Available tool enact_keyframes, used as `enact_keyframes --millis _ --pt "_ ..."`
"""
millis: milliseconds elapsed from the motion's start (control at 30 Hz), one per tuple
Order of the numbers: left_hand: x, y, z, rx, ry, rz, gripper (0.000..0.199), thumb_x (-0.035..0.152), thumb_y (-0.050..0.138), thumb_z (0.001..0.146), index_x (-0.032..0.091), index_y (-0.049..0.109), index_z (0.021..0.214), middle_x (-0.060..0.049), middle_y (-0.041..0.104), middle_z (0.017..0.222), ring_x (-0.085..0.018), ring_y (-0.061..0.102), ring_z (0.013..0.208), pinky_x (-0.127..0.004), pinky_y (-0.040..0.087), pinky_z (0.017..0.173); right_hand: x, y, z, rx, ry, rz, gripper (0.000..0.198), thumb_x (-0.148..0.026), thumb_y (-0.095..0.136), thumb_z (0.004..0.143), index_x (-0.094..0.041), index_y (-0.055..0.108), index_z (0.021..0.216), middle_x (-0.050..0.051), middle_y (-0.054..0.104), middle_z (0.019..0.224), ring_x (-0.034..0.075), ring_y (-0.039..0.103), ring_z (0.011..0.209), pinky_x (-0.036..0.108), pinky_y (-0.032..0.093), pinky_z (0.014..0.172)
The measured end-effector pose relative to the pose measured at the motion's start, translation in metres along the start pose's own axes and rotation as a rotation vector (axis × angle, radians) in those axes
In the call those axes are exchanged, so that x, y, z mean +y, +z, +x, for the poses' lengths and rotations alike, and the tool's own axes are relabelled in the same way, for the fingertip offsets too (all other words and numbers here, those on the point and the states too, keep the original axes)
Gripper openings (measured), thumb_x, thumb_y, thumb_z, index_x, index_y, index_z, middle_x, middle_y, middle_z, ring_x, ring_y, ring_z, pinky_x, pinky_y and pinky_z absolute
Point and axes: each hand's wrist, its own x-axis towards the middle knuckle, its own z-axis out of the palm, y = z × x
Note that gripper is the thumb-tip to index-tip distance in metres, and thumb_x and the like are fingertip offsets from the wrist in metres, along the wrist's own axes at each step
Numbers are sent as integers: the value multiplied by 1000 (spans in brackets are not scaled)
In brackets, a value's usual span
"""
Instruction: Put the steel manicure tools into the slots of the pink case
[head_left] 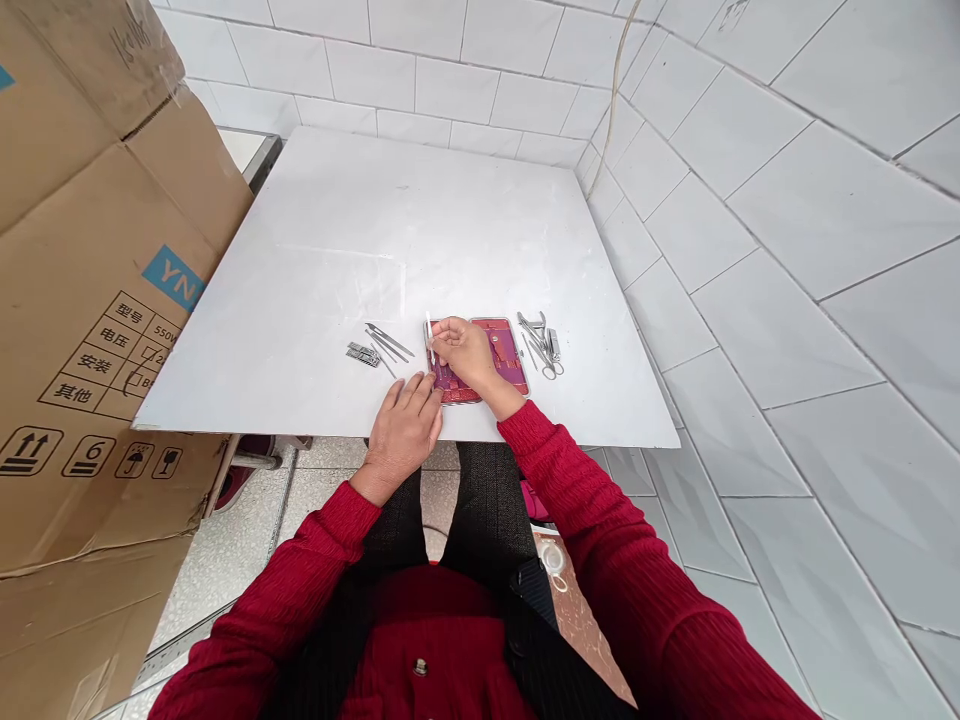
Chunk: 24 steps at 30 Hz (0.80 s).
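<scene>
An opened manicure case [512,352] with a red-purple lining lies near the front edge of the white table. My right hand [463,352] is over its left half, fingers pinched on a slim white-tipped stick [428,328] that stands roughly upright. My left hand [406,424] rests at the case's lower left corner, fingers stretched out and touching the edge. Left of the case are a nail clipper [364,354] and several thin metal tools [389,341]. To its right lie nippers [532,322], small scissors [550,362] and another clipper [553,343]. My right hand hides part of the case.
The white tabletop [450,230] reaches back to a tiled wall [454,92]. Another tiled wall [810,270] runs along the right, with a cable [616,90] in the corner. Large cardboard boxes [97,250] stand against the table's left side.
</scene>
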Motion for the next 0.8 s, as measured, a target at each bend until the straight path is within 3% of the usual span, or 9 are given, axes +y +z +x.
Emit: enact_keyframes --millis 100,333,600,800 --pt "0 0 0 4 -5 -14 37 19 48 100 16 65 133 -16 64 145 -30 57 138 -52 44 116 1 -10 4 62 31 52 10 -25 63 75 -21 60 84 -7 60 65 9 52 49 23 44 52" --pt "0 -1 1 -5 -4 4 36 19 48 101 15 66 131 -16 63 145 -30 58 138 -52 44 116 10 -27 12 157 -54 87 13 -23 62 74 -21 60 87 -7 63 67 10 54 51 23 44 53" --pt "1 -2 2 -1 -5 6 35 18 48 101 15 66 130 -16 64 145 -30 58 137 -51 45 115 7 -30 9 95 41 152 11 -25 67 75 -20 61 84 -6 62 60 11 55 49 23 43 51" --pt "1 -2 2 4 -1 17 33 18 49 101 14 67 128 -16 64 144 -30 60 136 -51 45 116 10 -31 14 128 -14 108 9 -24 64 76 -22 59 83 -7 60 61 11 56 52 23 43 54"
